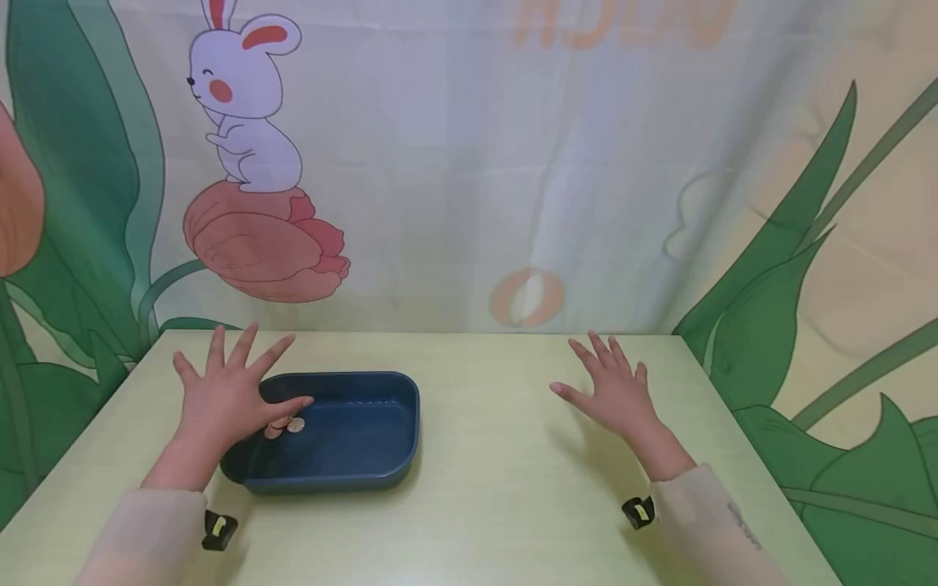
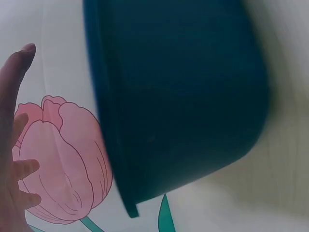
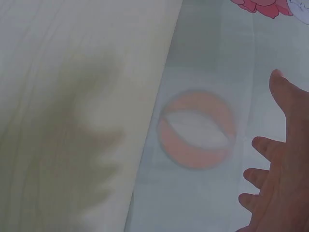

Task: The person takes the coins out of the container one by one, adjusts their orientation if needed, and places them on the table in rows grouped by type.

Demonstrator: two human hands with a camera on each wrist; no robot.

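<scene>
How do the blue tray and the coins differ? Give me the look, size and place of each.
Colour: the blue tray is dark blue; the coins are coppery.
Shape and size: the tray is a large, rounded rectangle with raised walls; the coins are small, round discs.
Place: the tray sits on the table; the coins lie inside the tray.
Shared: neither is gripped.

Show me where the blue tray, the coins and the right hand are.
Blue tray point(image 1: 359, 437): head view, bare inside floor.
Coins point(image 1: 296, 425): head view, rightmost coin's face.
Right hand point(image 1: 618, 394): head view, back of hand.
</scene>
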